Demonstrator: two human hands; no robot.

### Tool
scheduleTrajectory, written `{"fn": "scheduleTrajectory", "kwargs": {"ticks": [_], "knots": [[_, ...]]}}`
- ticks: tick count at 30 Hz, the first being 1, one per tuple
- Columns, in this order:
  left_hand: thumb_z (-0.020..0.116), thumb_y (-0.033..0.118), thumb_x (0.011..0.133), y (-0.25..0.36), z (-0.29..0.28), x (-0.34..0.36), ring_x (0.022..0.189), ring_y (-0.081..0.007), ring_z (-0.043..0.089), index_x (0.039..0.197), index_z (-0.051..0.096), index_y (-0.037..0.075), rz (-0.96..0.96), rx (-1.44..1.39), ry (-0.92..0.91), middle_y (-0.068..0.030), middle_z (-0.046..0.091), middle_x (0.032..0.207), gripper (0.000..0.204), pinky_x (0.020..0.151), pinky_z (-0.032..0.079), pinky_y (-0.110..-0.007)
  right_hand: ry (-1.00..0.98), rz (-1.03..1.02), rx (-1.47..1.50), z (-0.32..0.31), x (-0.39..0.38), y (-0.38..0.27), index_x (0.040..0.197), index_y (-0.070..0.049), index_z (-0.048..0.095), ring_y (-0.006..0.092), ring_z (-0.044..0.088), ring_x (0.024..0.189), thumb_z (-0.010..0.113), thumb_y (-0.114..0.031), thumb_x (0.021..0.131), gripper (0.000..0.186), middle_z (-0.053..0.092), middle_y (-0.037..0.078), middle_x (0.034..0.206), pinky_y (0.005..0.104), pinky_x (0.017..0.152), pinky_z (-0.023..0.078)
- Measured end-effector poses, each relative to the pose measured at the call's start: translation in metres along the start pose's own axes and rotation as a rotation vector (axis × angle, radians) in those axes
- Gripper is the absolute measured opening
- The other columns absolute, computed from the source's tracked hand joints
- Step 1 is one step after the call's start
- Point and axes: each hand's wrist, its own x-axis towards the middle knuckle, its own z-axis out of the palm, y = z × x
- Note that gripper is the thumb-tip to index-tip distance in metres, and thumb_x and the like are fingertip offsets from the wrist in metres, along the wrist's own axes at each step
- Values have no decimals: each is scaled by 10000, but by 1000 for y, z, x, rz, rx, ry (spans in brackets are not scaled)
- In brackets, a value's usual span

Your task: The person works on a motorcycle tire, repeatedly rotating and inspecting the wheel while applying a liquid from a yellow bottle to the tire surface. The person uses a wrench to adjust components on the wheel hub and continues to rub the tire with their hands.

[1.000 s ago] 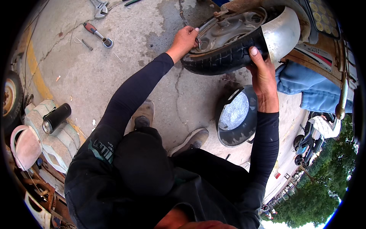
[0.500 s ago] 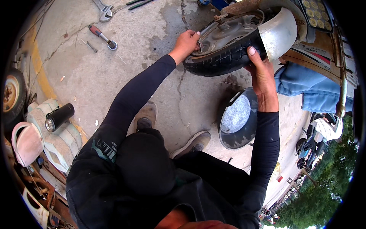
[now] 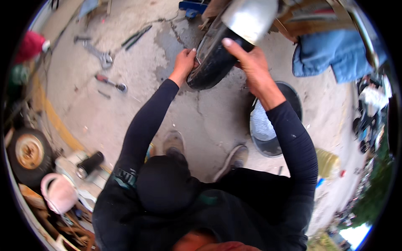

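Note:
A scooter wheel with a black tire [image 3: 215,65] hangs at the top middle, under a silver mudguard [image 3: 248,19]. My right hand [image 3: 256,71] grips the tire from its right side, with the thumb lying on the tread and the other fingers mostly hidden. At the wheel's left side, my left hand [image 3: 183,65] is closed by the rim, thumb and fingers together around something small and metallic, too blurred to name. Below my right wrist stands a dark basin [image 3: 292,100] with bluish-grey liquid in it, partly covered by my forearm.
On the concrete to the left lie an adjustable wrench [image 3: 100,55], a ratchet [image 3: 110,82] and dark-handled pliers [image 3: 137,37]. A spare wheel [image 3: 30,151], a black flask [image 3: 90,164] and a pink jug [image 3: 60,194] stand lower left. Blue cloth [image 3: 331,54] hangs right; a yellowish container [image 3: 327,163] sits below.
My view has swung, so the wheel and both hands appear higher and further left. The wheel looks turned more edge-on. Both hands remain at the wheel.

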Motion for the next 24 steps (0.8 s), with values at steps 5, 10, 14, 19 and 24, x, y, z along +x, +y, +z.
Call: {"fn": "scheduleTrajectory", "kwargs": {"ticks": [5,10,14,19,24], "knots": [[557,266,1008,-9,-22,14,780,-142,665,1032,625,-24,-65,-218,-103,-94,687,896,299,671,541,-289,219,-95,177,31,-2,24,1229,144,511,207,648,999,847,-465,733,854,654,187,1110,301,905,509],[557,261,1008,23,0,4,787,-145,668,1040,625,-24,-206,-409,-330,-95,688,906,296,678,545,-290,465,-237,386,52,-18,56,1214,136,516,290,679,985,872,-405,685,836,672,230,1074,351,893,532],[556,258,1008,40,-7,-6,793,-147,670,1046,625,-24,-251,-386,-370,-96,690,914,293,683,547,-291,367,-76,525,62,-38,56,1275,122,490,278,630,1114,866,-357,738,812,634,239,1171,363,971,501],[556,253,1007,57,-13,-12,801,-150,674,1054,625,-25,-260,-343,-352,-97,691,923,290,690,551,-293,408,-103,452,64,-35,58,1190,67,564,320,641,1064,853,-398,710,728,644,213,1130,401,929,497],[555,249,1007,66,-11,-13,809,-152,677,1062,625,-25,-257,-320,-334,-98,693,933,288,697,554,-295,450,-105,389,62,-36,58,1177,72,590,266,692,958,874,-378,711,707,692,196,1044,353,859,540]]}}
